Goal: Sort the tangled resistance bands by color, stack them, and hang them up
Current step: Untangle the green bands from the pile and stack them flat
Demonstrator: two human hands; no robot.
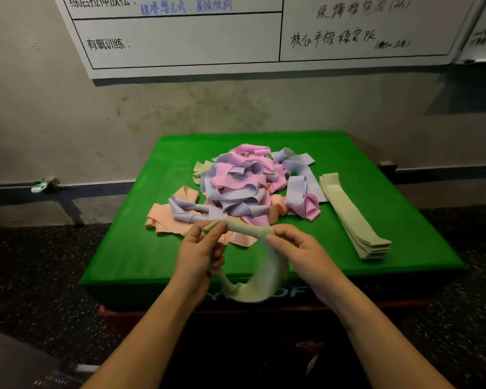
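A tangled pile of bands (244,183) in pink, lilac, peach and pale green lies in the middle of the green mat (376,153). To its right, flat pale green bands form a neat stack (354,217). My left hand (199,254) and my right hand (300,248) both grip one twisted pale green band (261,282) just in front of the pile. Its upper part stretches between my fingers, and its loop hangs down over the mat's front edge.
The mat covers a low box standing against a grey wall. A whiteboard (236,37) with handwriting hangs above. A metal rail (48,183) runs along the wall at left. Dark speckled floor (40,276) surrounds the box.
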